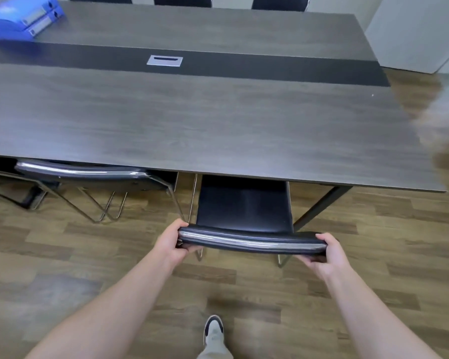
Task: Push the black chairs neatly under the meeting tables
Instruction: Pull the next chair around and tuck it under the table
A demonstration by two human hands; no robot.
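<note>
The big grey meeting table (pixel 192 120) fills most of what you see, and it stands on a wood floor (pixel 62 268). You stand at its long near side because that is where the chairs go in.

The black chair (pixel 244 206) you are working on sits right in front of you. The front part of its seat is already under the table edge, but the back part and the backrest stick out toward you. So I think this chair is only partway in and needs more of a push.

You hold the top of the backrest at its two ends, so the chair goes in straight and does not turn. Your left hand (pixel 173 242) is closed around the left end, thumb on top, fingers curled under. Your right hand (pixel 327 252) grips the right end the same way.

To the left, another chair (pixel 83 173) is tucked in close, with its backrest at the table edge. That is how this one should look.

Far off on the table lie blue folders (pixel 21 18), out of your way. Your shoe (pixel 213 330) points at the chair.
</note>
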